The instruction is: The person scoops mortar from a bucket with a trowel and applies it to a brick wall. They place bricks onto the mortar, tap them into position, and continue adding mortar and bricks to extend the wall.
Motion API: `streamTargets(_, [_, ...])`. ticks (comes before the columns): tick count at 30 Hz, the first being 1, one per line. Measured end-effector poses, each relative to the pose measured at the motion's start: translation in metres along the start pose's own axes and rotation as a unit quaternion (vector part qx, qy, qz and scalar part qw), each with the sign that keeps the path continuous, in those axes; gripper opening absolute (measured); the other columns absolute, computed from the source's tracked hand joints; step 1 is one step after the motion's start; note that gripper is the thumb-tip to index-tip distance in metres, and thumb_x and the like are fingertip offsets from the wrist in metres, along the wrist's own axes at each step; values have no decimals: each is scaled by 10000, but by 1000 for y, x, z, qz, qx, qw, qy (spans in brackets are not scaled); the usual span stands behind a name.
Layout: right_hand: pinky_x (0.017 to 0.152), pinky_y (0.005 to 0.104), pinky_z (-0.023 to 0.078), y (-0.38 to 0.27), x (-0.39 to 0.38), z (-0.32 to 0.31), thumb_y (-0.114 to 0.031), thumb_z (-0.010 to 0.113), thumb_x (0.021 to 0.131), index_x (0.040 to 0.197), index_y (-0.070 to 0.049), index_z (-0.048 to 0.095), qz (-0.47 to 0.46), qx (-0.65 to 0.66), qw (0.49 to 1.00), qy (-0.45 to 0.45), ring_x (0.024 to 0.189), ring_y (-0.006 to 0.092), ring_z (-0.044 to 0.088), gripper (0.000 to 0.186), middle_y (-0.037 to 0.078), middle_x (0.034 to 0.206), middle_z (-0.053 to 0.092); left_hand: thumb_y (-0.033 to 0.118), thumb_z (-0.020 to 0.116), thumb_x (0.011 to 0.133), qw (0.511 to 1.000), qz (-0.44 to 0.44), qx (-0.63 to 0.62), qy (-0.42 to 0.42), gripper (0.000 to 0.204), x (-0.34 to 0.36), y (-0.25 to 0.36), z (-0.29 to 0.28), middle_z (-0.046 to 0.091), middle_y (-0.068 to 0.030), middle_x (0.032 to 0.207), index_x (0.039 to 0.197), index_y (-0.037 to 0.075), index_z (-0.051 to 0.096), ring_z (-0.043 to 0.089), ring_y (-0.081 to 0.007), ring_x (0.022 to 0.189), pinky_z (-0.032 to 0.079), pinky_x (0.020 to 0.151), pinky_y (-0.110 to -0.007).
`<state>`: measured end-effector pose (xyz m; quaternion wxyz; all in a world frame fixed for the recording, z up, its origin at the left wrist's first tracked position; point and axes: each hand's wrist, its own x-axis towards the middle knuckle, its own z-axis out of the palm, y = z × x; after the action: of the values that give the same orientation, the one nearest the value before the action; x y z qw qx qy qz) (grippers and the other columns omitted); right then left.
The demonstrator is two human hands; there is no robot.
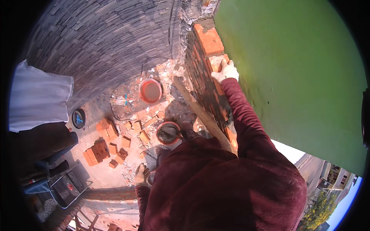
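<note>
My right hand (pixel 225 72), in a white glove, grips a brick (pixel 217 62) on top of a narrow brick wall (pixel 196 69), beside another orange brick (pixel 208 40) with mortar at its far end. My gloved left hand (pixel 142 174) hangs low beside my body, fingers curled; what it holds, if anything, I cannot make out. A long wooden pole (pixel 196 107) leans diagonally along the wall. Below stand a bucket of grey mortar with a tool (pixel 167 132) and a pink bucket of murky liquid (pixel 150 90).
A green panel (pixel 293 77) borders the wall on the right. Loose bricks (pixel 100 152) and rubble cover the floor by a grey stone-patterned wall (pixel 104 38). Hanging clothes (pixel 40 100), a black round lid (pixel 78 118) and a metal-framed object (pixel 69 184) are left. A street shows lower right.
</note>
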<state>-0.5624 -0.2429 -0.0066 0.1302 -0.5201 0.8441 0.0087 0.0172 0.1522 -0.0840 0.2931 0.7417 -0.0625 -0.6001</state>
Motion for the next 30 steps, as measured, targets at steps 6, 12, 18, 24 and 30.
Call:
streamTargets(6, [1080, 537, 445, -9, 3, -9, -534, 813, 721, 1533, -134, 474, 24, 10, 1000, -9, 1354, 411, 504, 967, 220, 1628, 354, 390, 663, 1021, 999, 8, 40, -18, 582, 14, 37, 14, 624, -112, 1263, 1459, 35, 517, 664, -234, 1066, 589, 872, -378])
streamTargets(12, [1151, 646, 299, -13, -8, 16, -370, 692, 880, 1513, -135, 489, -39, -103, 991, 72, 1455, 418, 393, 704, 178, 1591, 420, 388, 680, 1011, 991, 58, 104, -68, 584, 23, 89, 49, 655, -110, 1239, 1450, 28, 540, 675, -206, 1054, 594, 854, -348])
streamTargets(18, [1202, 648, 216, 5, -49, 39, -225, 681, 897, 1581, -157, 381, -67, -80, 991, 80, 1508, 469, 291, 750, 198, 1627, 353, 342, 662, 1033, 937, 131, 198, -255, 563, 30, 191, 220, 594, -85, 1404, 1474, 17, 535, 629, -169, 1172, 547, 962, -312])
streamTargets(24, [1219, 638, 197, 22, -45, 40, -243, 693, 908, 1588, -148, 365, -123, -24, 990, 61, 1507, 497, 268, 762, 201, 1634, 338, 420, 708, 968, 854, 230, 290, -365, 797, 35, 274, 443, 589, -118, 1381, 1556, -19, 397, 612, -183, 1072, 510, 917, -324])
streamTargets(30, [1221, 619, 213, 15, -44, 40, -250, 708, 891, 1576, -136, 387, -111, 7, 991, 71, 1501, 487, 287, 765, 203, 1624, 361, 459, 706, 939, 833, 349, 328, -277, 849, 65, 264, 559, 662, -139, 1187, 1558, -18, 375, 639, -228, 945, 509, 868, -328])
